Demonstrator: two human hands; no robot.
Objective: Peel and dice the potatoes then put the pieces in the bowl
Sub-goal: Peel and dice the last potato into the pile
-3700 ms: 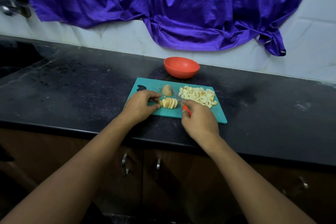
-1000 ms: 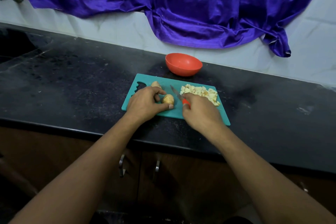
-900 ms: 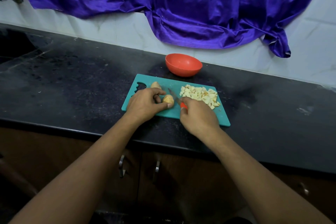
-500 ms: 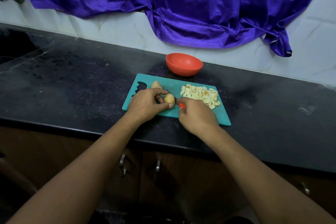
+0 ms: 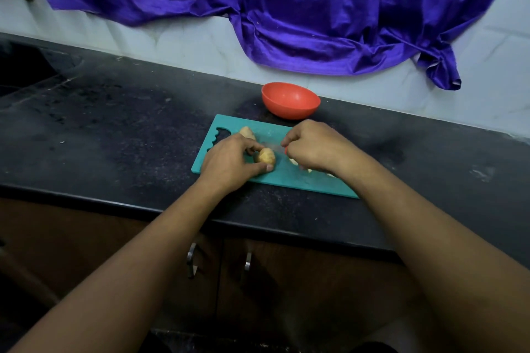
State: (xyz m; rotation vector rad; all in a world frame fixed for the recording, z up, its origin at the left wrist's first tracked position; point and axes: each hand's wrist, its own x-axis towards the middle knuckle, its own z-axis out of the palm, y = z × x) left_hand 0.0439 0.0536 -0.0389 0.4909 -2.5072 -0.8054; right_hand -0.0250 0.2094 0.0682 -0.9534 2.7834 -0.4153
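Note:
A teal cutting board (image 5: 289, 179) lies on the black counter. My left hand (image 5: 229, 162) pinches a small potato piece (image 5: 265, 156) on the board between thumb and fingers. My right hand (image 5: 312, 146) grips a knife by its red handle (image 5: 286, 149), and the blade, blurred, points left toward that potato piece. A second potato piece (image 5: 247, 132) lies just behind my left hand. The pile of diced potato (image 5: 295, 163) is mostly hidden under my right hand. An orange bowl (image 5: 290, 100) stands behind the board and looks empty.
A purple cloth (image 5: 286, 8) hangs on the tiled wall behind the counter. The black counter (image 5: 114, 129) stretches left toward a dark sink recess (image 5: 25, 71). Cabinet doors with metal handles (image 5: 191, 264) are below the counter's front edge.
My right hand has moved up and over the diced pile, which it now covers. My left hand keeps hold of the potato piece. The earlier sliced potato has gone into the pile.

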